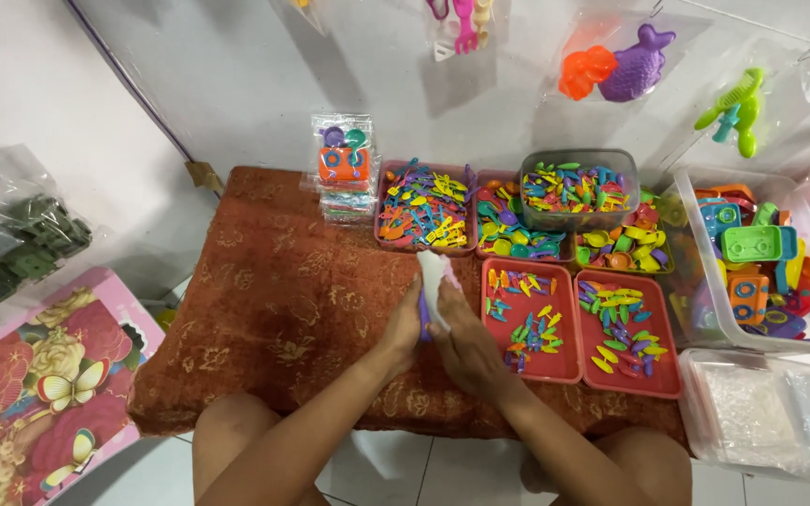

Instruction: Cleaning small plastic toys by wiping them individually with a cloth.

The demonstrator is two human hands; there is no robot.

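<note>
Left hand: your left hand (403,328) rests over the rust-red patterned cloth (274,300), fingers curled shut around a small clear plastic bag (434,281) with a purple piece (423,314) showing at its lower edge.
Right hand: your right hand (466,342) lies just beside the left, touching it, fingers closed on the same bag from the right side.
Bag: it stands roughly upright between both hands, its top poking above the fingers, just left of the near red tray (532,323).
Near trays: two red trays lie side by side to your right, the second (628,333) further right; both hold small loose pieces in mixed bright colours.
Far trays: pink trays (424,208) and a clear tub (578,187) of coloured bits stand along the cloth's far edge.
Packed stack: filled bags (343,169) are piled at the far edge, left of the trays.
Right side: a clear bin (761,262) holds larger plastic toys; a flatter clear box (766,412) sits nearer you.
Left side: a pink flowered box (39,384) lies beside the cloth.
</note>
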